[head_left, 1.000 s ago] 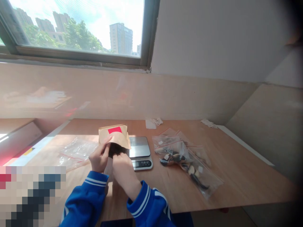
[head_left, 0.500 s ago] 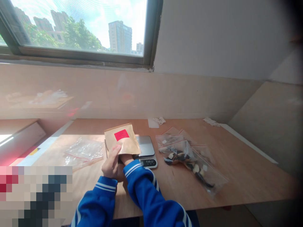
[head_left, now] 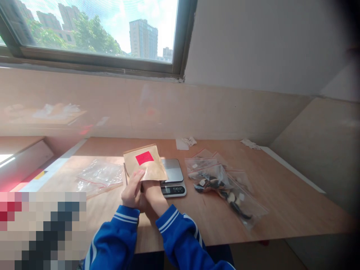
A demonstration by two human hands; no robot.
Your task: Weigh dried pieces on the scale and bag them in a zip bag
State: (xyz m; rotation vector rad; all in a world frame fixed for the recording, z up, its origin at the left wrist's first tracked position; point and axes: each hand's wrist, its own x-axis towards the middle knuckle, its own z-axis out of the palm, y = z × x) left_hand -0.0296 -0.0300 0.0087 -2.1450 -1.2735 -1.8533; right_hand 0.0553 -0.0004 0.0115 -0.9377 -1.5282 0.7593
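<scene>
A tan kraft paper bag (head_left: 153, 173) with a red label is tilted above the table, its lower edge facing me. My left hand (head_left: 133, 189) grips its near left side, thumb lying across the front. My right hand (head_left: 153, 193) reaches under or into the bag at that near edge. Only the back of the hand and wrist show; the fingers are hidden. Just behind and to the right of the bag, a digital kitchen scale (head_left: 173, 172) sits partly covered, its dark display toward me.
Zip bags (head_left: 233, 198) with dark and pale pieces inside lie to the right of the scale. Clear plastic bags (head_left: 98, 174) lie on the left. Crumpled white paper (head_left: 189, 141) rests at the table's back edge, below the wall and window (head_left: 112, 33).
My right sleeve has moved back toward me and to the right, so more of that wrist shows. The left hand keeps its hold on the paper bag.
</scene>
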